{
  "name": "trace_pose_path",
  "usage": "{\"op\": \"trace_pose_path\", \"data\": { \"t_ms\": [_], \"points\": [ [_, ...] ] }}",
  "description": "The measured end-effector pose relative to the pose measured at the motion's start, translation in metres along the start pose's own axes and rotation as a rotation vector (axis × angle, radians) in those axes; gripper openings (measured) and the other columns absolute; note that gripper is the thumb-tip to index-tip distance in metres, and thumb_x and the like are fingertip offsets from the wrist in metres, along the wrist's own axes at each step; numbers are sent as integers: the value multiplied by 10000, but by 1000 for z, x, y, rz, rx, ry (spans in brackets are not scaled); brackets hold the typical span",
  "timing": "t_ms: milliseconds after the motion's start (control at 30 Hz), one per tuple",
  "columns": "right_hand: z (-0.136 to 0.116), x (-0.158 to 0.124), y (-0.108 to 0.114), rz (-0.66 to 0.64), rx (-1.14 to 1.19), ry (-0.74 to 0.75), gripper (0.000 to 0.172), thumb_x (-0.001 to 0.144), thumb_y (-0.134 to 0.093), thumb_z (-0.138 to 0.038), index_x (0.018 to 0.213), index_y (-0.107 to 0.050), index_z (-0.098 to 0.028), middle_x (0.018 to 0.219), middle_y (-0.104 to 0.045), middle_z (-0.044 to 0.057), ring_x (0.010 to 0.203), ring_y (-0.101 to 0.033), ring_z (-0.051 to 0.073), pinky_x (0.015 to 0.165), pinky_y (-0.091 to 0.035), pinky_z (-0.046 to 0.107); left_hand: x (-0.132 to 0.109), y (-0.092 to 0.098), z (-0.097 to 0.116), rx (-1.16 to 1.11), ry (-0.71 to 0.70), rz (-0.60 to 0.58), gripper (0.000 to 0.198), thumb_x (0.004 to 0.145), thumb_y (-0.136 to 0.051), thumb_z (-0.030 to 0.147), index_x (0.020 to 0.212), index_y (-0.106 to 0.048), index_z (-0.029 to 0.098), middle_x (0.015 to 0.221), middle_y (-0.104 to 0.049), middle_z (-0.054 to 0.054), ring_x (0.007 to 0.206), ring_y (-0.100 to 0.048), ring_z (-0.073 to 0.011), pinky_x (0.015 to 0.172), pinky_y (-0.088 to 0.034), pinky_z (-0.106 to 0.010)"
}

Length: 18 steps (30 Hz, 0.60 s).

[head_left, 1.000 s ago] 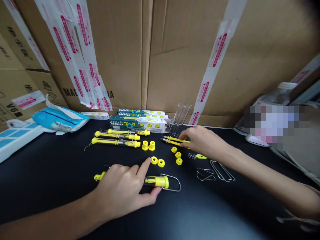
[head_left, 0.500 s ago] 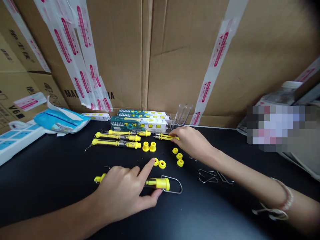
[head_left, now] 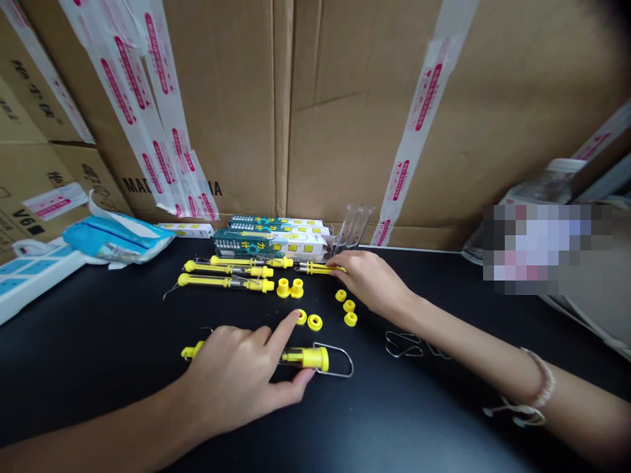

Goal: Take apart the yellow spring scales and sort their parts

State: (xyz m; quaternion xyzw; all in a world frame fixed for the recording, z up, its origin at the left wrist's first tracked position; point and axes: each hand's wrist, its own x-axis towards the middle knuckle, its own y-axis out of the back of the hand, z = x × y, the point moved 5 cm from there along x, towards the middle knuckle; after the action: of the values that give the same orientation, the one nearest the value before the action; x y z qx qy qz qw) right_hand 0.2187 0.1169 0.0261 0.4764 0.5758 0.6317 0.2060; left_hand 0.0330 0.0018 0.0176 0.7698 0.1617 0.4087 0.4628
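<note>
The left hand lies palm-down well in front of the teal-and-white cardboard boxes, spread wide over a yellow-and-clear plastic spring scale, with the thumb under the barrel and the index finger stretched toward a yellow plastic ring. The right hand, its arm reaching in from the right, curls its fingertips onto a slim yellow spring scale just in front of the boxes; whether they pinch it, I cannot tell.
</note>
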Motion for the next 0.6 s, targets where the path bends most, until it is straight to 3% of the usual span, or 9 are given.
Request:
{"op": "trace_pose_path", "data": {
  "t_ms": [133,300,367,467,600],
  "points": [
    [-9,-5,13,47,51,38,198,967,-573,-169,1076,-733,-130,1036,-759,117,955,-713,254,833,-542,364,0,3,1,4,-4,18,516,825,-592,477,1194,-694,130,536,-664,27,383,-637,-223,355,-436,-317],
    [-38,-34,29,84,171,167,126,961,-628,-247,980,-734,-184,952,-764,48,870,-685,193,842,-514,340,0,6,2,31,-22,68,484,827,-593,455,1149,-716,116,524,-650,21,367,-621,-222,341,-442,-328],
    [-50,-47,27,32,244,233,102,959,-634,-236,992,-719,-192,969,-759,35,886,-672,194,848,-489,353,0,7,3,39,-39,80,478,834,-584,454,1128,-724,105,526,-647,17,369,-620,-216,340,-442,-326],
    [-60,-57,18,-59,299,217,93,955,-641,-245,997,-707,-194,990,-750,34,896,-652,210,817,-468,369,-1,8,4,54,-58,87,480,851,-555,448,1108,-731,83,519,-637,13,371,-619,-206,342,-444,-319],
    [-64,-55,11,-62,352,196,78,952,-633,-177,990,-701,-173,978,-750,42,894,-649,202,828,-467,358,-1,10,5,79,-74,102,485,858,-543,453,1080,-736,68,511,-631,9,368,-613,-201,341,-445,-320]
  ]
}}
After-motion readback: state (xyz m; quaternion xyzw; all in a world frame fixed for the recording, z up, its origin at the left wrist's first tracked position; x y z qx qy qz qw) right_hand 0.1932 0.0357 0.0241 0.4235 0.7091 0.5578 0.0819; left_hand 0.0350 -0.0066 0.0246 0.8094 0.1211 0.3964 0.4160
